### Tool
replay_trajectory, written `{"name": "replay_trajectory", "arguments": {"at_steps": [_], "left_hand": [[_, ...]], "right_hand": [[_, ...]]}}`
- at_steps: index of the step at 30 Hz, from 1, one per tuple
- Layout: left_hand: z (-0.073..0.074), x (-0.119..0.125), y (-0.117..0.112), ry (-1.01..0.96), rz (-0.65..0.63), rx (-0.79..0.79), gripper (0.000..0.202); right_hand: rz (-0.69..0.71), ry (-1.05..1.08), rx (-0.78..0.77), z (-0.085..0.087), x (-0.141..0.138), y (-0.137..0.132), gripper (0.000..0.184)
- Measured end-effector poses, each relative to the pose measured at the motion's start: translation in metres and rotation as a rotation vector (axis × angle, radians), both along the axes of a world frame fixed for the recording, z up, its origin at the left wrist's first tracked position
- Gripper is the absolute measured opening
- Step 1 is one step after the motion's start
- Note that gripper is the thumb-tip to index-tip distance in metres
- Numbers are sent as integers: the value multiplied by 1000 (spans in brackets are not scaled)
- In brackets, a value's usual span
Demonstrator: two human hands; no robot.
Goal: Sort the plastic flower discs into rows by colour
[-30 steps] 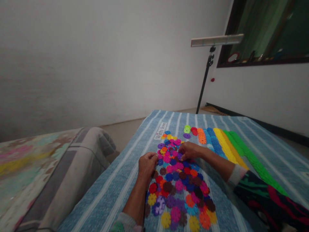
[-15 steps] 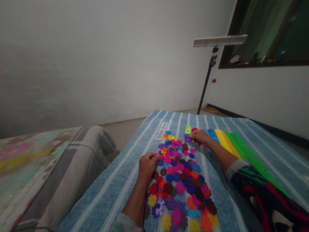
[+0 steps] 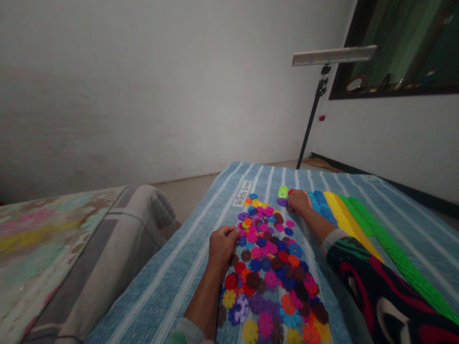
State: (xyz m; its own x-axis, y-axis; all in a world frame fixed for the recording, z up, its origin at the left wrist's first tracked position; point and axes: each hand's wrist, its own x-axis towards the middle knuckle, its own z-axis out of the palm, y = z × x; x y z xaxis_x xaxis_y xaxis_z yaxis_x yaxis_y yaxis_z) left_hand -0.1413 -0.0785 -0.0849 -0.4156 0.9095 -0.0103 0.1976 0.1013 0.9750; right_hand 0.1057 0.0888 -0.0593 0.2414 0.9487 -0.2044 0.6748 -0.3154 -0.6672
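A pile of small flower-shaped plastic discs (image 3: 267,267) in many colours lies on a blue striped blanket (image 3: 179,277). My left hand (image 3: 222,242) rests curled at the pile's left edge, fingers bent over a few discs. My right hand (image 3: 299,201) reaches to the far end, fingers closed down by a purple disc (image 3: 282,202) and a light green disc (image 3: 283,192). Rows of sorted discs run beside my right arm: blue (image 3: 321,203), yellow (image 3: 340,215) and green (image 3: 387,248). What the right fingers pinch is hidden.
A folded grey and patterned quilt (image 3: 89,253) lies to the left of the blanket. A light bar on a black stand (image 3: 315,105) stands by the far wall. A dark-framed window ledge (image 3: 394,86) is at the upper right. A "With love" label (image 3: 242,192) is sewn on the blanket.
My right hand left the middle of the pile and moved away to the far end of the sorted rows. My left hand stayed at the pile's left edge.
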Motion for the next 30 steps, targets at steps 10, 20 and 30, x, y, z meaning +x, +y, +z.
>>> {"name": "replay_trajectory", "arguments": {"at_steps": [10,20,30], "left_hand": [[4,1,-2,-9,-2,-8,19],[6,2,-3,24,-12,-12,19],[4,2,-3,37,-9,-12,18]], "right_hand": [[217,-295,62,0,0,-6,22],[231,-407,62,-1,-5,-1,24],[246,-508,147,6,-6,-14,38]]}}
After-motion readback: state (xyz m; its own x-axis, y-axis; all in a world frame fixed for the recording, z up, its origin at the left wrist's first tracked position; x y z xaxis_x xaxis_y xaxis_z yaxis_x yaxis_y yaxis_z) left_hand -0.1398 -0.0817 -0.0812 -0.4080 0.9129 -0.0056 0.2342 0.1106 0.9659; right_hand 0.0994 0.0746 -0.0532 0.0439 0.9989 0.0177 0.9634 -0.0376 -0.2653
